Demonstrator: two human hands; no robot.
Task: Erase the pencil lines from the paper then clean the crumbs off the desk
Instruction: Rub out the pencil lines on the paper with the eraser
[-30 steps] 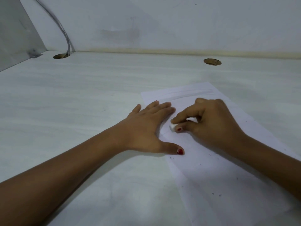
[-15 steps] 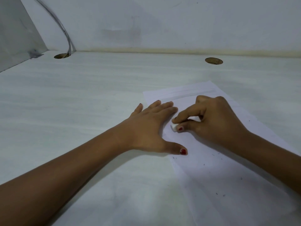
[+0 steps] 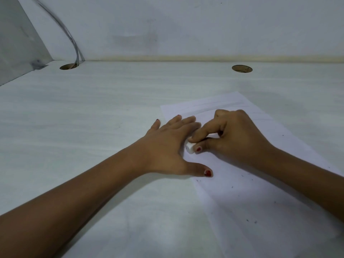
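A white sheet of paper (image 3: 242, 198) lies at an angle on the pale desk (image 3: 93, 112), right of centre. Faint pencil lines (image 3: 219, 104) run across its far end. My left hand (image 3: 167, 146) lies flat with straight fingers on the paper's left edge, thumb spread toward me. My right hand (image 3: 234, 138) pinches a small white eraser (image 3: 190, 147) between thumb and index finger, and the eraser's tip touches the paper right beside my left hand. Dark eraser crumbs (image 3: 247, 219) are scattered over the near part of the sheet.
Two round cable holes sit near the desk's back edge, the left hole (image 3: 68, 67) with a grey cable (image 3: 72, 41) running up the wall, the right hole (image 3: 242, 68) without one. A grey side panel (image 3: 16, 45) closes the far left.
My right hand has slid the eraser slightly left, closer against my left hand. The left hand stays flat on the paper.
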